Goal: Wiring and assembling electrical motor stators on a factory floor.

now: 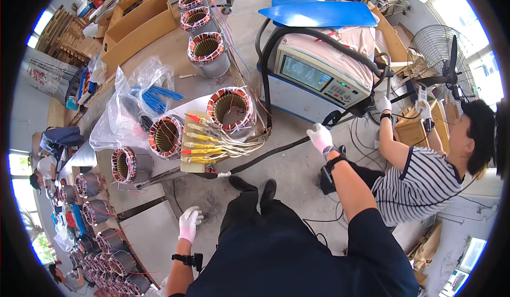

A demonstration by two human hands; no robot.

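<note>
My left hand [189, 223], in a white glove, hangs over the floor left of my legs, fingers apart and holding nothing. My right hand [320, 137], also gloved, is raised in front of the tester, its fingers loosely bent with nothing visible in them. Nearest to my hands on the bench is a board of yellow clips [204, 147] with white leads. Around it stand motor stators with copper windings and white lacing: one behind the clips [229, 108], one left of them [166, 136], and one lying at the bench edge [131, 165].
The tester [313, 76] with a lit screen stands ahead, blue sheets [324, 13] on top. A black cable [271, 151] crosses to the bench. At right, a co-worker in a striped shirt [417, 183] works beside a fan [443, 63]. More stators [210, 52] and a plastic bag [125, 111] sit left.
</note>
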